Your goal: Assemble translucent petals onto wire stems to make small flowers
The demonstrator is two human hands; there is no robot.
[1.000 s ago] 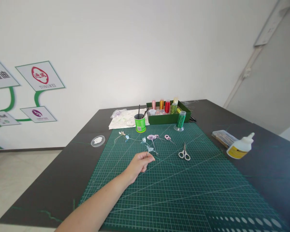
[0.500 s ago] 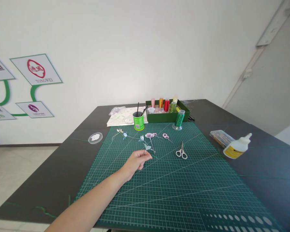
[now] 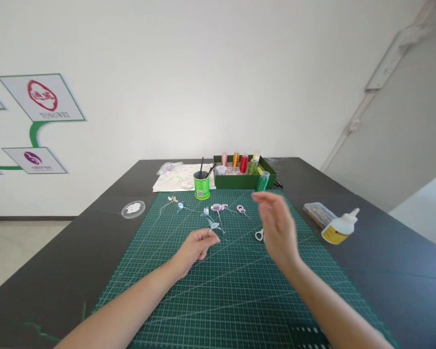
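Observation:
My left hand is closed, pinching the thin stem of a pale blue petal flower above the cutting mat. My right hand, a little blurred, hovers over the mat's right side with fingers stretched forward and nothing seen in them. Just beyond its fingertips stands a spool of green thread. Under this hand lie the scissors, mostly hidden, one white handle loop showing. Past my left hand are a second blue flower, a purple flower and a pink looped piece on wire stems.
At the back, a green box holds several thread spools, beside a green can with dark-handled tools. White paper lies behind the can. A glue bottle and a clear case are at right, a round lid at left.
My right hand has come into view from the right, reaching toward the green spool and covering most of the scissors. My left hand still pinches the blue flower. The view has shifted slightly.

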